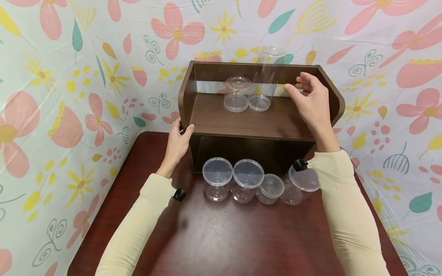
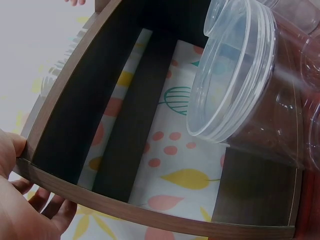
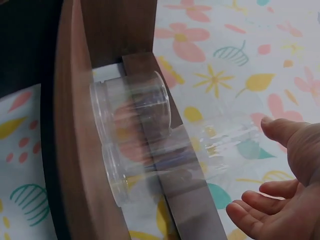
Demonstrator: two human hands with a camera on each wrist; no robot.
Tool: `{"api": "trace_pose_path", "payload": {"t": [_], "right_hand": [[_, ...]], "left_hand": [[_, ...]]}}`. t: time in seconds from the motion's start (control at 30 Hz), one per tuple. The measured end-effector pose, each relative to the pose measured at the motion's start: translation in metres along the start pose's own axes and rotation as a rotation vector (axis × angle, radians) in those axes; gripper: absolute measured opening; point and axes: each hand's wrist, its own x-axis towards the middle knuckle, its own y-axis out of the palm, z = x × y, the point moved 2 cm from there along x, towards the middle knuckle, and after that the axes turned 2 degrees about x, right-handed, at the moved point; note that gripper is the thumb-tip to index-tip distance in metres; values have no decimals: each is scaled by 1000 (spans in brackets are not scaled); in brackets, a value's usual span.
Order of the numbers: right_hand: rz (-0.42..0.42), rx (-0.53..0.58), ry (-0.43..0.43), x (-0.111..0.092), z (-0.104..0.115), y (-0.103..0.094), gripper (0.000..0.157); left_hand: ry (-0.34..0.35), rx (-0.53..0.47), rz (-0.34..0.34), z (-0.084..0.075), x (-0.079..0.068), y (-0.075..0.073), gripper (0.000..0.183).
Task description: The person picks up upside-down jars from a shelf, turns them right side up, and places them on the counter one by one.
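Note:
A brown wooden shelf (image 1: 221, 122) stands on the table. My left hand (image 1: 177, 143) grips its left side by the front corner, thumb on the edge; in the left wrist view the fingers (image 2: 62, 212) curl around the panel. On the upper board, a short clear jar (image 1: 238, 94) and a tall clear jar (image 1: 267, 78) stand side by side, wide rings at the bottom. My right hand (image 1: 310, 99) is raised just right of the tall jar, thumb and fingers spread apart with nothing between them. In the right wrist view a gap shows between the fingertips (image 3: 237, 212) and that jar.
Several clear lidded jars stand in a row on the dark red table (image 1: 221, 237), before the shelf's lower compartment (image 1: 238, 149). The rightmost jar (image 1: 304, 180) is partly hidden by my right sleeve. Flower-patterned cloth (image 1: 103, 76) hangs behind and at both sides.

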Motion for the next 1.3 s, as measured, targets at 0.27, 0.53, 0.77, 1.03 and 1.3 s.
{"api": "trace_pose_path", "payload": {"t": [0.27,0.53,0.77,1.03,1.3], "right_hand": [[88,-28,8,30,12,12,77],[125,-33,10,61,19,26,86],[164,-90,13,80,23,39,92],[203,-158,-9,89,21,51,94],[198,-124,-25,90,19,58,92]], "left_hand": [[16,0,2,-3,0,0,53],[-3,2,-1,-3,0,-1,53],[-12,0,3,-23,-9,-1,51],[-19,5,-4,-22,-7,-1,51],[-1,-4,-12,-1,0,0,52]]}}
